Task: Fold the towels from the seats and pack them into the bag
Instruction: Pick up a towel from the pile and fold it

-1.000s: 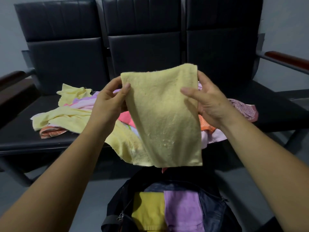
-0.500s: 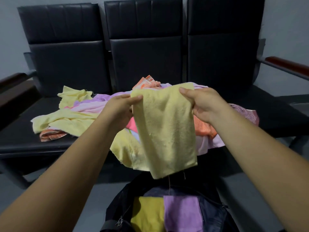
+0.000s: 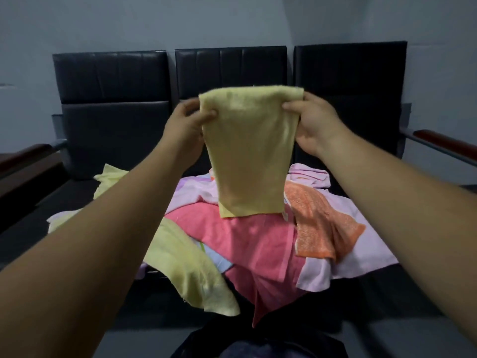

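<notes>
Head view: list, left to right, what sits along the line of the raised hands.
Dark wooden armrest → left hand → pale yellow terry towel, held up → right hand → reddish wooden armrest.

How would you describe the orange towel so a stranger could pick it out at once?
Look at the row of black seats, where a heap of towels lies on the cushions. On the heap's right side, beneath the right hand, the orange towel lies on a pale lilac towel. It alone is orange with a speckled weave; its neighbours are plain pink, lilac and yellow.
</notes>
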`<act>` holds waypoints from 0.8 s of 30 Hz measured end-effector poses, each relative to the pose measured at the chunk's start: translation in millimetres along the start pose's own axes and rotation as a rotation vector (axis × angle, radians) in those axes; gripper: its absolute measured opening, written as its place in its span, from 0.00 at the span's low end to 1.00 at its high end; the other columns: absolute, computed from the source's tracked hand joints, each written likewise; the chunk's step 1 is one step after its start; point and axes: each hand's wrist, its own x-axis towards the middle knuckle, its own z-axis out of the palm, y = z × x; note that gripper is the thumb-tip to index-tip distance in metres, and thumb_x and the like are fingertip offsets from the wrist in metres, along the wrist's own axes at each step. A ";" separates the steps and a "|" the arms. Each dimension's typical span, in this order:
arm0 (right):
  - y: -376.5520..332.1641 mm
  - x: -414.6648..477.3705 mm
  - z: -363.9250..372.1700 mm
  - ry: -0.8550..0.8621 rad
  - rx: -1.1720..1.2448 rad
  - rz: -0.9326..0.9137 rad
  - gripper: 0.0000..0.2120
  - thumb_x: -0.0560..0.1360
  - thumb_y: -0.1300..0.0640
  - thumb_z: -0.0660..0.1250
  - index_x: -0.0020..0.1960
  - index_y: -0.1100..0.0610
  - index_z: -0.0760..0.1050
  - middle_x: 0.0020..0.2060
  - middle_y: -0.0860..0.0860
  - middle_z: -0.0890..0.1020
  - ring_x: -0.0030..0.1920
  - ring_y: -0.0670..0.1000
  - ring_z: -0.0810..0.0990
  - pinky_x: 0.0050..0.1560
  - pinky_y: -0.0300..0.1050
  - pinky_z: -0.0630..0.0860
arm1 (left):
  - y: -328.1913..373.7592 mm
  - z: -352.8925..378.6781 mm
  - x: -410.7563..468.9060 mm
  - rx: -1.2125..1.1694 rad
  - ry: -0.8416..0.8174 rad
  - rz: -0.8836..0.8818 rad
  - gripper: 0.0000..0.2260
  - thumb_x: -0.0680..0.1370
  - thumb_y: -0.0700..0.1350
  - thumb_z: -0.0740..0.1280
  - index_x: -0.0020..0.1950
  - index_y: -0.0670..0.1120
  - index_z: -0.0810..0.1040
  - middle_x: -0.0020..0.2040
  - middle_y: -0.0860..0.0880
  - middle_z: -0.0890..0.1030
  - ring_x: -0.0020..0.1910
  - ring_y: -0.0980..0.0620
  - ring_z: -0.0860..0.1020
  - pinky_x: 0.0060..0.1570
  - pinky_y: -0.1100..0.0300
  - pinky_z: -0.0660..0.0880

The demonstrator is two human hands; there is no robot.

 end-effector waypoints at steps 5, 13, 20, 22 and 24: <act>74.1 -49.7 -41.4 -0.027 -0.148 0.226 0.07 0.77 0.67 0.69 0.54 0.62 0.82 0.43 0.57 0.85 0.43 0.54 0.83 0.44 0.47 0.78 | -66.6 -33.5 -54.2 0.146 -0.218 -0.235 0.13 0.77 0.38 0.69 0.61 0.34 0.80 0.54 0.37 0.83 0.51 0.43 0.81 0.52 0.53 0.78; 135.7 -116.7 -90.7 -0.239 -0.256 0.817 0.12 0.76 0.65 0.70 0.59 0.62 0.80 0.54 0.58 0.86 0.50 0.55 0.85 0.52 0.55 0.83 | -123.2 -68.8 -117.0 0.253 -0.504 -0.590 0.09 0.80 0.36 0.66 0.59 0.43 0.81 0.51 0.46 0.85 0.48 0.48 0.83 0.45 0.55 0.81; 152.6 -85.9 -86.8 -0.054 -0.300 0.623 0.12 0.74 0.65 0.73 0.57 0.59 0.81 0.51 0.57 0.86 0.52 0.56 0.83 0.55 0.52 0.77 | -156.0 -58.2 -86.7 0.355 -0.195 -0.480 0.05 0.78 0.40 0.71 0.52 0.39 0.82 0.48 0.41 0.85 0.49 0.42 0.83 0.49 0.53 0.82; 159.5 -72.1 -79.1 0.009 -0.331 0.499 0.08 0.74 0.65 0.74 0.52 0.59 0.82 0.46 0.58 0.86 0.47 0.58 0.83 0.53 0.53 0.78 | -164.5 -52.7 -71.4 0.381 -0.088 -0.421 0.03 0.77 0.40 0.73 0.48 0.41 0.81 0.46 0.41 0.84 0.47 0.43 0.82 0.49 0.52 0.82; 171.7 -57.5 -72.0 0.090 -0.393 0.392 0.08 0.72 0.65 0.76 0.50 0.59 0.82 0.48 0.60 0.86 0.44 0.58 0.84 0.49 0.52 0.81 | -177.2 -49.0 -56.0 0.473 -0.021 -0.346 0.04 0.76 0.42 0.74 0.46 0.43 0.82 0.46 0.40 0.83 0.45 0.44 0.81 0.50 0.49 0.80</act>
